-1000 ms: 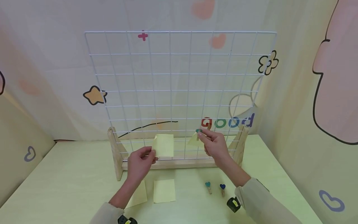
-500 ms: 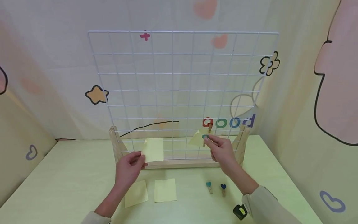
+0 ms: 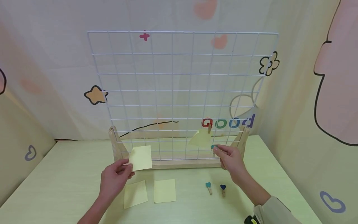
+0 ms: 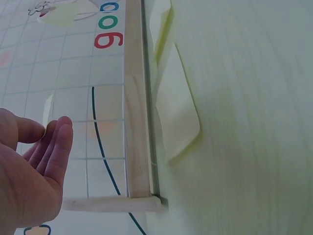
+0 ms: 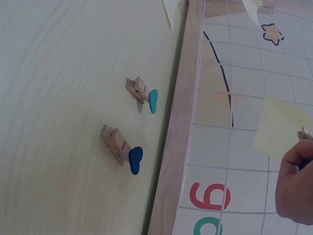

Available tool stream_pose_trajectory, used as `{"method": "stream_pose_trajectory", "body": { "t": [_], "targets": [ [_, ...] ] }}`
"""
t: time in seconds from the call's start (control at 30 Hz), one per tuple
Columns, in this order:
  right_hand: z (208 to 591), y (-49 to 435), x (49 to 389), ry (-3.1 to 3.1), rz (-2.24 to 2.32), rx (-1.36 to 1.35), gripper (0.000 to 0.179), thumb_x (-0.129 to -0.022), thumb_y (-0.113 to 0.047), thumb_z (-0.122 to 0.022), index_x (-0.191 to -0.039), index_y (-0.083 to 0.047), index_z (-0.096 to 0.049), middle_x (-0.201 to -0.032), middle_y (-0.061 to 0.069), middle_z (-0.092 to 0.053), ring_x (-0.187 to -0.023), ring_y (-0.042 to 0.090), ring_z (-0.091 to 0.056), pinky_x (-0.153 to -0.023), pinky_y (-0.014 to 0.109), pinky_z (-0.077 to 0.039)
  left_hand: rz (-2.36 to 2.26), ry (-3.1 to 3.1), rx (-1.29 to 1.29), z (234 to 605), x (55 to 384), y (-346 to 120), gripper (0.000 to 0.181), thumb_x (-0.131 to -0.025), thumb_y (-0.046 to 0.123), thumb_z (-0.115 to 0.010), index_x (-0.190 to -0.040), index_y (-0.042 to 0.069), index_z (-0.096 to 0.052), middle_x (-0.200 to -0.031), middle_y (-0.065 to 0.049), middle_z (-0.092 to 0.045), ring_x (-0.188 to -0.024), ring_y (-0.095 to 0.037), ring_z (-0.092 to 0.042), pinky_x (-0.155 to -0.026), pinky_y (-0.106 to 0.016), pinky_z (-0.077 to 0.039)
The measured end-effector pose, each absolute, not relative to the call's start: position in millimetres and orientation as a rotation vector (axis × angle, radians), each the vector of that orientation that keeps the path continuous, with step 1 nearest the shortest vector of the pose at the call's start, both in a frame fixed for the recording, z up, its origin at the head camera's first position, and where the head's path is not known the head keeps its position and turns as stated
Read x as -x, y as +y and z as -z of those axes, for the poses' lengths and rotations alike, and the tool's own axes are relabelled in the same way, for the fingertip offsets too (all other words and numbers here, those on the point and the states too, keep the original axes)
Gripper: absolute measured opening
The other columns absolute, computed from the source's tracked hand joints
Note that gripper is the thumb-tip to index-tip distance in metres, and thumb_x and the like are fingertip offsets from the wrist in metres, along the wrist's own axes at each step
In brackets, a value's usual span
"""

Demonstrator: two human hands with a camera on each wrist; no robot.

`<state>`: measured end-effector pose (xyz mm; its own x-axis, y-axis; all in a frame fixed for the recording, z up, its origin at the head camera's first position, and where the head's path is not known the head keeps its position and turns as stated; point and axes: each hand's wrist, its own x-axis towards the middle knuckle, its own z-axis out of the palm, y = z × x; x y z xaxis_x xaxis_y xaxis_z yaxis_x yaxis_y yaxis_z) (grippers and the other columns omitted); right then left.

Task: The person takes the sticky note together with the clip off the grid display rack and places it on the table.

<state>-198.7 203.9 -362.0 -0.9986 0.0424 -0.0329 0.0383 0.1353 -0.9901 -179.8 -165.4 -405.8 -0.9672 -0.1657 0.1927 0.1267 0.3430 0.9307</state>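
My left hand pinches a yellow sticky note by its left edge, in front of the lower left of the white wire grid. The left wrist view catches this note nearly edge-on between thumb and fingers. Between the thumb and fingers of my right hand is a small wooden clothespin with a teal heart. Just up and left of it, another yellow note hangs slanted on the grid beneath a wooden clothespin. In the right wrist view, my right hand appears beside that hanging note.
Two more yellow notes, a left one and a right one, lie on the table before the grid's wooden base. To their right lie a teal-heart clothespin and a dark blue-heart clothespin. Printed cloth hangs behind.
My left hand has moved left and down with its note. My right hand has drawn right and down with the teal-heart clothespin, uncovering the note hanging on the grid.
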Motion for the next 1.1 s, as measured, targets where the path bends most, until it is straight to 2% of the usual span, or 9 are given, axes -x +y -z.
{"method": "stream_pose_trajectory", "body": {
  "t": [0.43,0.77,1.1],
  "targets": [
    [383,229,186,-2.404,-2.027,0.179,0.036,-0.097,-0.016,-0.058,-0.122,0.009,-0.058,-0.052,-0.005,-0.033,-0.044,0.009,-0.025,-0.045,0.022,-0.024,1.515,-2.470,-0.071,419,160,-203,0.028,-0.091,0.008,-0.063,-0.116,-0.005,-0.064,-0.088,-0.016,-0.073,-0.066,-0.012,-0.070,-0.061,-0.020,-0.055],
    [398,238,180,-2.466,-1.976,0.250,0.033,-0.096,-0.015,-0.058,-0.117,0.011,-0.061,-0.050,-0.005,-0.034,-0.044,0.009,-0.029,-0.045,0.024,-0.028,1.450,-2.544,-0.154,425,147,-221,0.029,-0.091,0.009,-0.063,-0.117,-0.005,-0.063,-0.089,-0.016,-0.073,-0.066,-0.010,-0.070,-0.062,-0.020,-0.055],
    [420,255,173,-2.593,-1.896,0.313,0.031,-0.094,-0.015,-0.059,-0.110,0.011,-0.063,-0.051,-0.004,-0.038,-0.045,0.009,-0.031,-0.046,0.023,-0.028,1.300,-2.789,-0.201,429,133,-243,0.038,-0.092,0.019,-0.063,-0.124,-0.002,-0.060,-0.089,-0.009,-0.074,-0.067,-0.013,-0.070,-0.063,-0.021,-0.051]
  ]
}}
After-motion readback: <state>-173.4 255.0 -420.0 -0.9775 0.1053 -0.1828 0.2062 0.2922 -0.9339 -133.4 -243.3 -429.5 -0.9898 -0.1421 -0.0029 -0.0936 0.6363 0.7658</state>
